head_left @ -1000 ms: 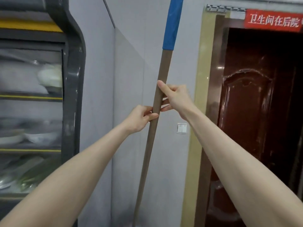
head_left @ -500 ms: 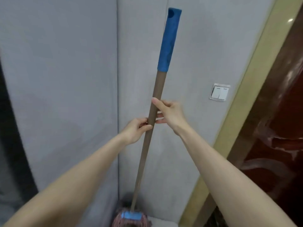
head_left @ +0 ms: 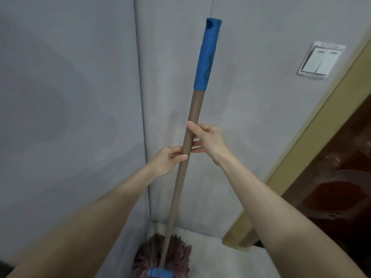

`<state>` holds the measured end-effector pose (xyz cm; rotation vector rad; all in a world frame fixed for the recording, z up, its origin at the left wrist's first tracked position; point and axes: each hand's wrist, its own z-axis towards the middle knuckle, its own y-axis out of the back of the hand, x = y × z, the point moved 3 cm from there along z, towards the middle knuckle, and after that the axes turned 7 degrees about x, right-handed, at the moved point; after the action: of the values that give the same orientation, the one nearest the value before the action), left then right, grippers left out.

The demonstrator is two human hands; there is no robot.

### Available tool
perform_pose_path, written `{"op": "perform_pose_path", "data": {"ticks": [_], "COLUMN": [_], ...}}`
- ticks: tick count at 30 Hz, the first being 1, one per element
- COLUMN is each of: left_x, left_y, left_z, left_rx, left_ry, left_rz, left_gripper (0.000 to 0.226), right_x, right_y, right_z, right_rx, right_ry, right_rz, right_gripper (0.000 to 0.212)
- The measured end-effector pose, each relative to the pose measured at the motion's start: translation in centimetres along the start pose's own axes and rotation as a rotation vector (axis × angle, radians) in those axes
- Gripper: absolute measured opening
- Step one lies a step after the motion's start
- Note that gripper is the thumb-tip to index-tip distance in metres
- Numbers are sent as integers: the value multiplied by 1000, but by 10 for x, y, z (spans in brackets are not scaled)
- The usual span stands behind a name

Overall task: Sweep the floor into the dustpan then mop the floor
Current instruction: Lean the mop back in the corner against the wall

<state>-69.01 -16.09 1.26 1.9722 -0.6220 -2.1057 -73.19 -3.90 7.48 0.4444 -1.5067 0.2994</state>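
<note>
A mop stands nearly upright in the corner of grey walls, its brown handle [head_left: 195, 109] topped with a blue grip [head_left: 207, 55]. Its reddish string head [head_left: 176, 255], with a blue clamp, rests on the pale floor [head_left: 210, 255]. My left hand [head_left: 167, 162] grips the handle at mid-height from the left, thumb across the front. Just above it my right hand [head_left: 208, 140] holds the handle from the right, thumb on the front and fingers wrapped behind.
Grey wall panels meet in a corner [head_left: 140, 97] right behind the mop. A white double light switch [head_left: 321, 60] is on the wall at upper right. A tan door frame [head_left: 301, 153] and dark red door [head_left: 341, 187] stand to the right.
My view has tilted down from the shelving and door to the corner, so the mop head and floor now show. Both hands keep the same hold on the handle.
</note>
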Motion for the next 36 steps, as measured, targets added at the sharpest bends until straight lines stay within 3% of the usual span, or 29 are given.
{"op": "perform_pose_path", "data": {"ticks": [13, 18, 26, 36], "left_x": [83, 100, 125, 145], "left_y": [-14, -10, -9, 0], "left_z": [45, 65, 96, 109], "left_rx": [16, 5, -14, -32], "left_ry": [191, 220, 218, 200], "left_rz": [-54, -48, -72, -78], "left_gripper": [32, 34, 26, 17], "right_x": [-70, -82, -79, -92], "right_y": [9, 15, 28, 23], "right_z": [52, 77, 112, 138], "right_rx": [92, 82, 76, 102], "right_ry": [-125, -155, -60, -69], "right_rz": [19, 1, 33, 14], "right_gripper": [26, 38, 13, 19]}}
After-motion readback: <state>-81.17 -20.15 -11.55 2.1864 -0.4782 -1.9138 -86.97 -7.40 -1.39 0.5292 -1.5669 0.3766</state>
